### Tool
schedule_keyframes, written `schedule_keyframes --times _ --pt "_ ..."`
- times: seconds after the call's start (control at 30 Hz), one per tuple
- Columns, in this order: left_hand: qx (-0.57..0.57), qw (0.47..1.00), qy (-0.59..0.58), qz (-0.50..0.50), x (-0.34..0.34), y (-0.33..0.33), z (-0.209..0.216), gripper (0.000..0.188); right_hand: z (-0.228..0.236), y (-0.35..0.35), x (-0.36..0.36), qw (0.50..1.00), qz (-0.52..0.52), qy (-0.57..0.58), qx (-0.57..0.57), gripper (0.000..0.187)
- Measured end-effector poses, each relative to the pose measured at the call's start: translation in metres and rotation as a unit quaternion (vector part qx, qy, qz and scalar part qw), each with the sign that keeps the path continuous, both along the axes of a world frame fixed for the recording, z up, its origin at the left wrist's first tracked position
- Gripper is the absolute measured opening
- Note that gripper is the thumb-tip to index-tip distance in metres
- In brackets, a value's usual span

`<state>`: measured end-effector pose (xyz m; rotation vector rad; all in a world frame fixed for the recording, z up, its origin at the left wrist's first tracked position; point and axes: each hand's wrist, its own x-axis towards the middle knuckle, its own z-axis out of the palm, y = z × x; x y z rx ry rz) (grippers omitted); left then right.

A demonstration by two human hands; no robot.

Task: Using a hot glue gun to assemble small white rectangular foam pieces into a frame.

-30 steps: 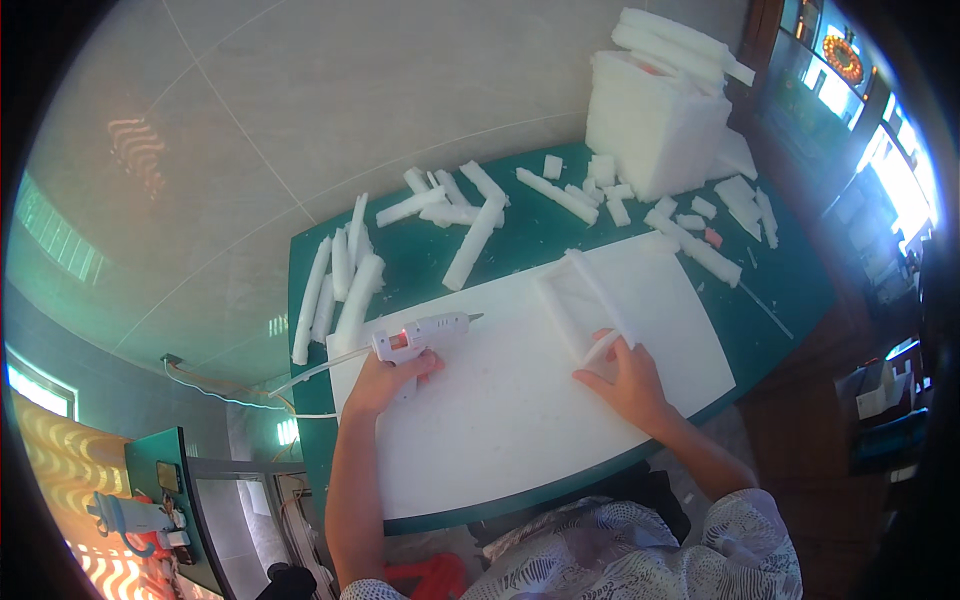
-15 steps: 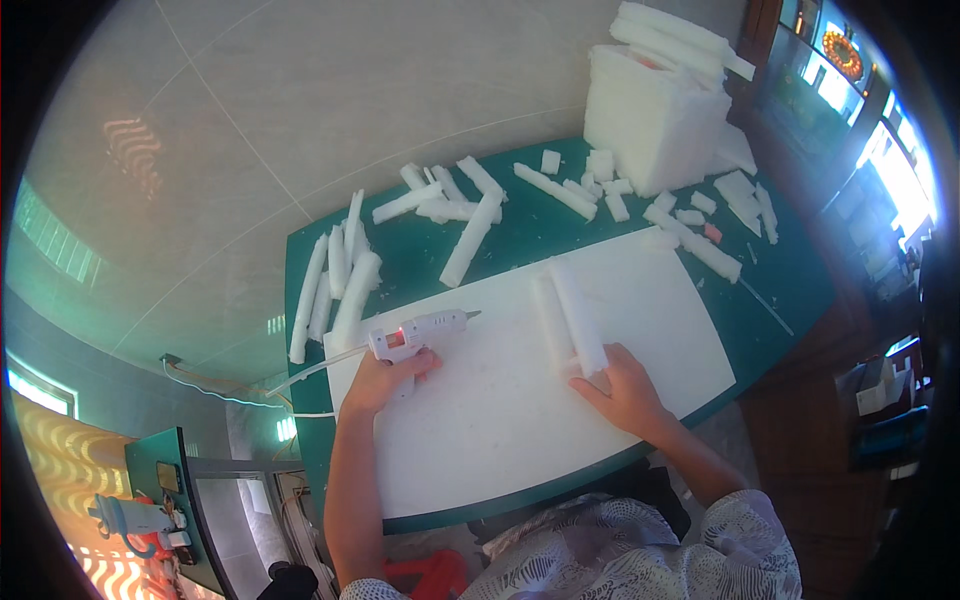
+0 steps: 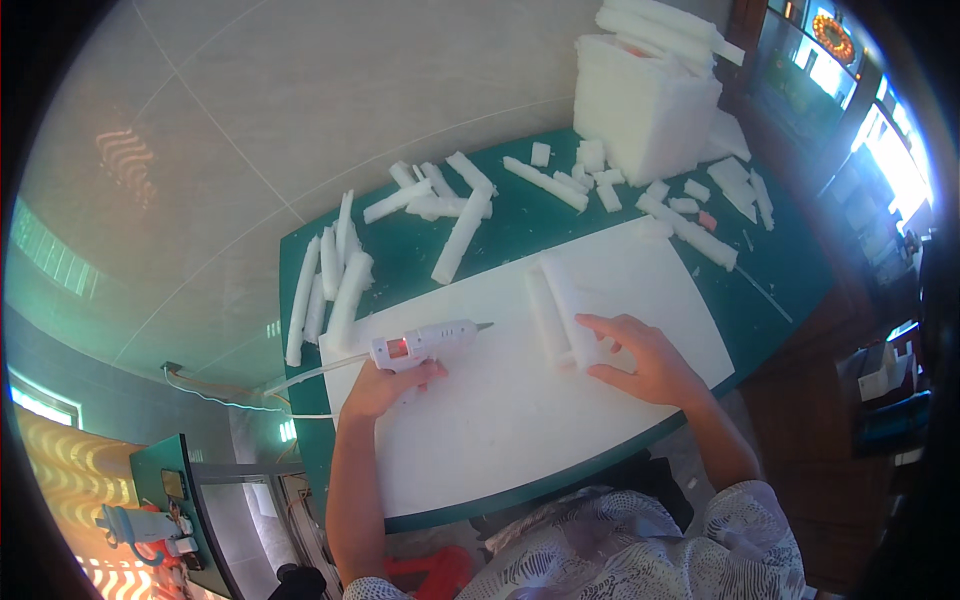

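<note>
My left hand (image 3: 382, 388) is wrapped round the handle of a white hot glue gun (image 3: 430, 340), its nozzle pointing right above the board. A glue stick trails out of its back. My right hand (image 3: 645, 362) has its thumb and fingers spread beside a white foam strip (image 3: 568, 310). The fingertips are at the strip's right side; whether they touch it I cannot tell. This strip lies along another foam piece (image 3: 545, 315) on the big white foam board (image 3: 500, 440).
A green table (image 3: 400, 270) carries the board. Loose foam strips (image 3: 462, 235) and small scraps (image 3: 592, 155) lie along its far side. At the back right stands a white foam box (image 3: 640, 110) with strips on top. A cable (image 3: 225, 398) runs to the wall at left.
My right hand has let go of the foam strip's near end and opened, shifting slightly up and right. The strip now rests on the board. My left hand still holds the glue gun.
</note>
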<state>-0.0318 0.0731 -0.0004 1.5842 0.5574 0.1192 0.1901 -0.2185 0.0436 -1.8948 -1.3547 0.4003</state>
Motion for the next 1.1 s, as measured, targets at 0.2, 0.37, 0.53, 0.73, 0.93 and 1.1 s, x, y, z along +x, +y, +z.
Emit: schedule_keyframes --times 0.2,0.37,0.53,0.73,0.93,1.1 --pt "-0.033 0.996 -0.052 -0.064 0.003 -0.019 0.010 0.024 -0.012 0.004 0.002 0.998 0.041 0.040 0.016 0.050" --pt "-0.024 0.996 -0.025 -0.081 0.002 -0.026 0.010 0.026 -0.019 0.008 -0.006 0.979 0.026 0.197 0.042 0.050" --pt "-0.039 0.993 -0.044 -0.102 0.005 -0.031 0.009 0.028 -0.035 0.007 -0.001 0.935 0.068 0.337 0.087 0.061" --pt "-0.056 0.990 -0.040 -0.121 0.005 -0.038 0.013 0.029 -0.023 0.015 -0.002 0.905 0.111 0.405 0.073 0.071" --pt "-0.059 0.988 -0.033 -0.140 0.011 -0.049 0.013 0.030 -0.027 0.018 -0.002 0.901 0.113 0.411 0.081 0.076" --pt "-0.026 0.992 -0.023 -0.124 0.015 -0.055 0.012 0.030 -0.029 0.018 -0.002 0.905 0.104 0.406 0.072 0.078"
